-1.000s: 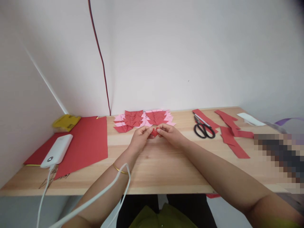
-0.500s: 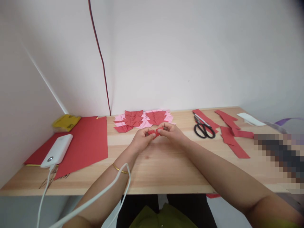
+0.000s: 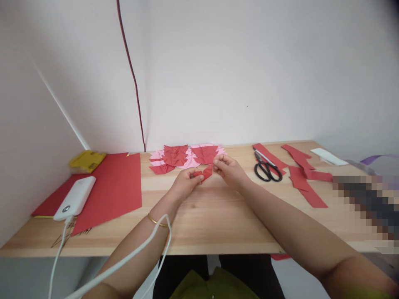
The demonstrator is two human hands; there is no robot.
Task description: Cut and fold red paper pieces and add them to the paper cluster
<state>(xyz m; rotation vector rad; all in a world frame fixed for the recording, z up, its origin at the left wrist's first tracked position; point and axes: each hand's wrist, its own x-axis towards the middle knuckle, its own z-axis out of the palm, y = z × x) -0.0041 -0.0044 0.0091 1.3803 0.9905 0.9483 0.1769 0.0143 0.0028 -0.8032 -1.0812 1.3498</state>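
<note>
Over the middle of the wooden table, a small folded piece of red paper is between my hands. My left hand pinches its left part between thumb and fingers. At the paper's right tip are the closed fingertips of my right hand; its thumb and forefinger are pressed together there, partly hiding the tip. Just behind my hands lie rows of folded red paper pieces and pink paper pieces, overlapping one another near the wall.
Black-handled scissors and a pen lie to the right, beside red paper strips. Large red sheets are at the left, under a white power bank and near a yellow packet. A white cable crosses my left forearm.
My right hand has shifted slightly up and to the right, showing more of the red paper's right side. My left hand keeps its pinch in the same place.
</note>
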